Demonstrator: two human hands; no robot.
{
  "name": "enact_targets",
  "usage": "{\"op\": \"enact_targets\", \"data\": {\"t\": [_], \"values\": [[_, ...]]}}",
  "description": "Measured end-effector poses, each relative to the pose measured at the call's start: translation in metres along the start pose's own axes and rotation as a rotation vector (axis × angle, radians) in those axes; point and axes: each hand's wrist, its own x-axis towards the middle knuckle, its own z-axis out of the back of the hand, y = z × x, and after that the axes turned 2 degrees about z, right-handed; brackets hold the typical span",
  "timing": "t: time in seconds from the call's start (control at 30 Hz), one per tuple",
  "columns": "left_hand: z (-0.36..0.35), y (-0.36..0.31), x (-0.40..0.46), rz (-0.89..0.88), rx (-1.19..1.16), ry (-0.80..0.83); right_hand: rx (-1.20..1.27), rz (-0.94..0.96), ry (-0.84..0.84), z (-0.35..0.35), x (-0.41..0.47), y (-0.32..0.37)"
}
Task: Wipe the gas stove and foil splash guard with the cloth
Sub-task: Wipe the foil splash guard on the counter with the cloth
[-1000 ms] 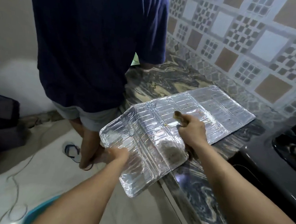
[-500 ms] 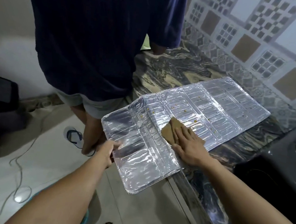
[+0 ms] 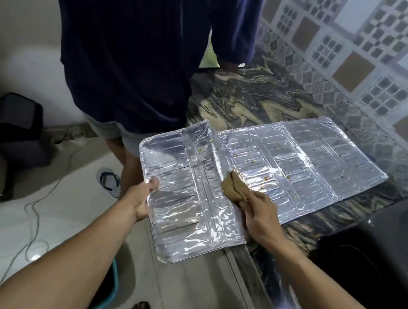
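Observation:
The silver foil splash guard [image 3: 298, 161] lies unfolded on the marble counter, its left panel hanging out past the counter's front edge. My left hand [image 3: 143, 198] grips that overhanging panel at its left rim. My right hand [image 3: 260, 217] presses a brown cloth [image 3: 233, 189] onto the guard near its middle fold. Small brown specks dot the right panels. The black gas stove [image 3: 373, 255] sits on the counter at the right, partly cut off by the frame.
Another person in a dark blue shirt [image 3: 133, 46] stands close behind the guard's left end. The patterned tile wall [image 3: 359, 57] backs the counter [image 3: 253, 101]. On the floor are a teal basin [image 3: 107, 292], a cable [image 3: 33, 212], a sandal [image 3: 108, 180] and a dark bag [image 3: 12, 124].
My right hand slid the cloth back toward me along the guard. My left hand keeps its hold on the panel's left rim. The view has shifted, showing more of the guard's right end.

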Motion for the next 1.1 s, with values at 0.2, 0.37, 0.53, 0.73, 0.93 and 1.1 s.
{"op": "enact_targets", "data": {"t": [0.2,0.37,0.53,0.73,0.93,1.1], "values": [[-0.013,0.012,-0.003,-0.024,0.173,-0.185,-0.207,-0.197,-0.031,0.020,0.021,-0.038],[0.017,0.019,0.043,-0.065,0.193,-0.235,-0.012,-0.190,-0.047,0.020,0.011,-0.020],[0.032,0.018,0.052,-0.091,0.259,-0.264,-0.153,0.455,-0.010,0.006,-0.034,0.009],[-0.013,0.012,-0.013,-0.075,0.192,-0.259,-0.064,0.120,-0.146,0.011,-0.006,-0.028],[-0.021,0.018,-0.020,-0.091,0.189,-0.302,-0.079,0.559,0.152,0.013,-0.026,-0.010],[-0.012,0.016,-0.016,-0.099,0.186,-0.260,-0.116,0.658,0.284,0.025,-0.024,-0.018]]}}
